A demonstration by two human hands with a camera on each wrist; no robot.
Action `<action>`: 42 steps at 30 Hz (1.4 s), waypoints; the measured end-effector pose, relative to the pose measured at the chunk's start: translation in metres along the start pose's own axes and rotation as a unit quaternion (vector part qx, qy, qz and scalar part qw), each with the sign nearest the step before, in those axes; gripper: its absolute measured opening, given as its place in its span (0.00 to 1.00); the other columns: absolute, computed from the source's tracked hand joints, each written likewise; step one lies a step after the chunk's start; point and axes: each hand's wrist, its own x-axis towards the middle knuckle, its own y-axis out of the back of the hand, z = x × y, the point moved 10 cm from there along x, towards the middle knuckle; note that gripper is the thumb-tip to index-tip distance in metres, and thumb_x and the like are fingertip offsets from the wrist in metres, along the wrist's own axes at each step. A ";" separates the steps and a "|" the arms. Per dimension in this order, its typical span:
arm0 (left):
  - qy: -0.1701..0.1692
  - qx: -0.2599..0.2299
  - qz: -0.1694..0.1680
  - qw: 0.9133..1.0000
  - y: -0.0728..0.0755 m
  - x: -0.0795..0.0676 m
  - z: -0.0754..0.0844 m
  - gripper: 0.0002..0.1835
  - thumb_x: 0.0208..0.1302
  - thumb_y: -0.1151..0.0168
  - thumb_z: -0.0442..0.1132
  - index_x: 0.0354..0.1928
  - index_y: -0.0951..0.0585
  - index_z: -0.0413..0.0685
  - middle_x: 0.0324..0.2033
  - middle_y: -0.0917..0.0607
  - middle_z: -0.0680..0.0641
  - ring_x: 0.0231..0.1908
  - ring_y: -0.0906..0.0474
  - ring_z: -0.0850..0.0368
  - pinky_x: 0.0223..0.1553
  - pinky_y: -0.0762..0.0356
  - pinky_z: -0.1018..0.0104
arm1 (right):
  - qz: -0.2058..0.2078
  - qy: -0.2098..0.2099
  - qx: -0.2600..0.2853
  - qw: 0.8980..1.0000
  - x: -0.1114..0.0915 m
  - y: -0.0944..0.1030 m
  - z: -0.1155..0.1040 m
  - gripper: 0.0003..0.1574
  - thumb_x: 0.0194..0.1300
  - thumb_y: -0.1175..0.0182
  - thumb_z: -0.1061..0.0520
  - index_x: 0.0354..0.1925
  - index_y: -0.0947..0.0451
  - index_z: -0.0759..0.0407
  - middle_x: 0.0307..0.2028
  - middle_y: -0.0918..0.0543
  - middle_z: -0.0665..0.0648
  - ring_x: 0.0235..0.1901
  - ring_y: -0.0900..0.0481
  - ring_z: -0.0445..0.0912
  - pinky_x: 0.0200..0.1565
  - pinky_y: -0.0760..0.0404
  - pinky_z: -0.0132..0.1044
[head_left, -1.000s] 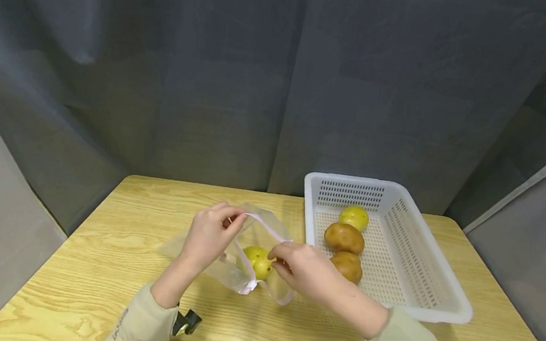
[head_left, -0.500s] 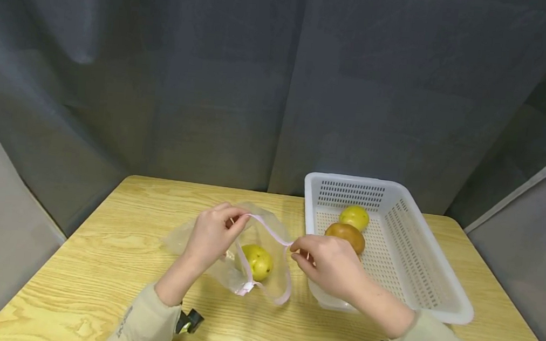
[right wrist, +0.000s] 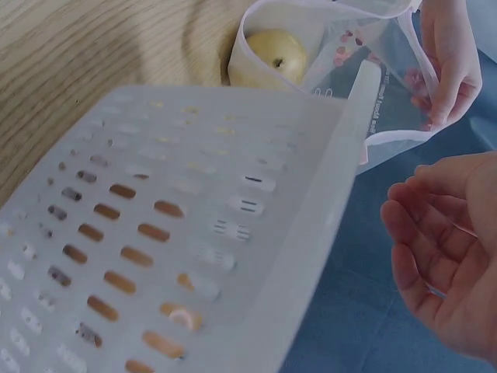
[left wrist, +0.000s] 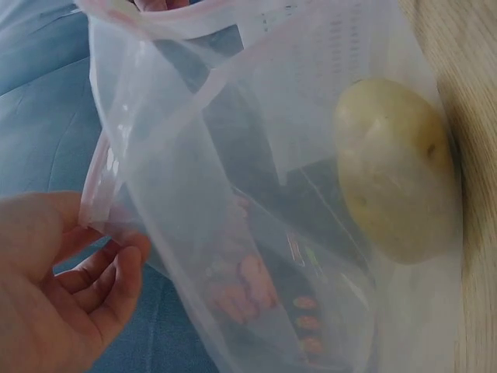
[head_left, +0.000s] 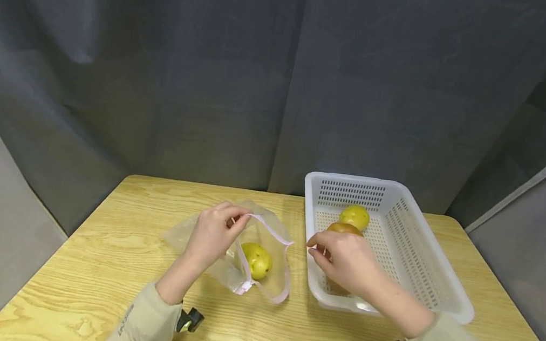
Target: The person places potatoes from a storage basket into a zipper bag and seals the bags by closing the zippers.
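Note:
My left hand (head_left: 214, 233) pinches the pink-edged mouth of a clear zip bag (left wrist: 194, 163) between thumb and fingers. The bag lies on its side on the table with its mouth spread apart, facing right. Inside it rests a yellow rounded fruit (head_left: 256, 261) with a few dark spots. My right hand (head_left: 345, 258) hovers over the left rim of a white slotted basket (head_left: 310, 206), fingers loosely bent and holding nothing. Beneath that hand, a brown rounded item (head_left: 344, 228) in the basket is mostly covered. Another yellow fruit (head_left: 354, 216) lies behind it.
The basket stands on the right part of the wooden table (head_left: 115, 243), close beside the bag. A grey curtain (head_left: 213, 78) hangs behind the table's far edge.
My right hand has moved right, away from the bag's mouth to above the basket's left side, covering the nearer brown item. My left hand and the bag have barely moved.

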 end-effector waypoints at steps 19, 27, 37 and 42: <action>0.001 0.001 -0.014 1.000 -0.002 -0.001 0.001 0.06 0.59 0.39 0.39 0.32 0.14 0.47 0.21 0.21 0.54 0.16 0.33 0.68 0.18 0.34 0.77 | -0.002 -0.006 0.001 1.000 -0.009 0.005 0.015 0.05 0.49 0.35 0.59 0.27 0.22 0.51 0.24 0.23 0.44 0.22 0.27 0.35 0.24 0.28 0.27; 0.010 0.003 -0.006 1.000 0.003 0.000 -0.002 0.06 0.58 0.38 0.39 0.33 0.14 0.47 0.22 0.20 0.53 0.17 0.32 0.67 0.19 0.33 0.76 | -0.007 -0.013 -0.005 1.000 -0.013 0.005 0.020 0.06 0.49 0.34 0.58 0.29 0.21 0.52 0.26 0.21 0.45 0.24 0.23 0.36 0.26 0.25 0.31; 0.017 0.011 -0.018 1.000 0.000 -0.001 -0.003 0.06 0.58 0.38 0.40 0.33 0.14 0.48 0.22 0.21 0.54 0.17 0.32 0.68 0.20 0.33 0.76 | -0.026 -0.033 -0.002 0.999 -0.017 0.002 0.028 0.08 0.49 0.34 0.57 0.32 0.20 0.51 0.33 0.19 0.47 0.28 0.20 0.41 0.29 0.22 0.36; 0.018 0.011 -0.020 1.000 0.000 -0.002 -0.003 0.06 0.58 0.38 0.40 0.33 0.14 0.48 0.21 0.22 0.55 0.17 0.32 0.69 0.19 0.33 0.76 | -0.035 -0.041 0.002 0.999 -0.019 0.001 0.033 0.09 0.49 0.34 0.57 0.32 0.21 0.51 0.33 0.18 0.48 0.29 0.19 0.43 0.27 0.23 0.36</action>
